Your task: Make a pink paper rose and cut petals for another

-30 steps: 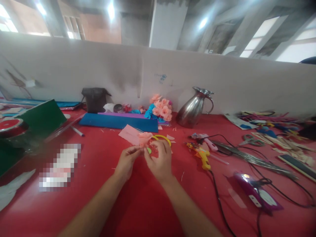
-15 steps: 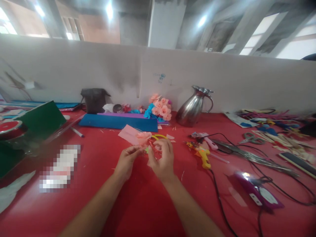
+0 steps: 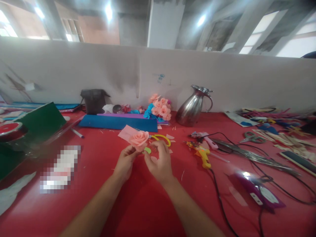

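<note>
You hold one pink rose (image 3: 138, 140), its crepe-like petals wound in a soft spiral; your left hand (image 3: 124, 163) pinches it from below, just above the red table (image 3: 138, 204). Your right hand (image 3: 160, 163) curls beside it at three o'clock, fingertips close to the rose's base; whether it grips anything, you cannot tell. One small green piece (image 3: 148, 150) shows between your two hands. One pair of yellow-handled scissors (image 3: 163, 138) lies just past your right hand at twelve o'clock. One flat pink sheet (image 3: 124, 132) lies behind the rose; beyond it is one long blue roll (image 3: 118, 122). One shiny steel jug (image 3: 194, 107) stands at one o'clock; one yellow glue gun (image 3: 202, 155) lies at three o'clock, its black cord trailing toward you.
</note>
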`<state>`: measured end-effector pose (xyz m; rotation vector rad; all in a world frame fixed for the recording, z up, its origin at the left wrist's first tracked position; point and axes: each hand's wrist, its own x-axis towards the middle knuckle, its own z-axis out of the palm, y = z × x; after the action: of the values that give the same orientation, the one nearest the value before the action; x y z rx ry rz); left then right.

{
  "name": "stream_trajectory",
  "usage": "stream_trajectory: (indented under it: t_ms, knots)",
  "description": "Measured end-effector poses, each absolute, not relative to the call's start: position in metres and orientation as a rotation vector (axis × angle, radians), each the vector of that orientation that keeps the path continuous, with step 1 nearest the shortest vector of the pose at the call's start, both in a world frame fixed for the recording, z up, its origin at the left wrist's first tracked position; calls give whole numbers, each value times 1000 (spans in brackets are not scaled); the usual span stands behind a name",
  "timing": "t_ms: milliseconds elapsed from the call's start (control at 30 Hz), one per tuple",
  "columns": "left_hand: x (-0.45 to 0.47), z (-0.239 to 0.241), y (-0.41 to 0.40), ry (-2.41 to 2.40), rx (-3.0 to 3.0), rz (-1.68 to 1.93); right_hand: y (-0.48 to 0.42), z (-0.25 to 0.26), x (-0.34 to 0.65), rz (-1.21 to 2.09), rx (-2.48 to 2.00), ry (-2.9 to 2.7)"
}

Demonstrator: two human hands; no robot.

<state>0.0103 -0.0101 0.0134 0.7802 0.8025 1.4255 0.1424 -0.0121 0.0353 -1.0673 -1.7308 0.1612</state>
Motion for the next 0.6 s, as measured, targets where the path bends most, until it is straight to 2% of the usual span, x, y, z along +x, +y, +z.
stream_trajectory:
  t_ms: [600]
  knots:
    - [10,12,-12,831,828,1393,-10,35,139,-10,-1096,-1658]
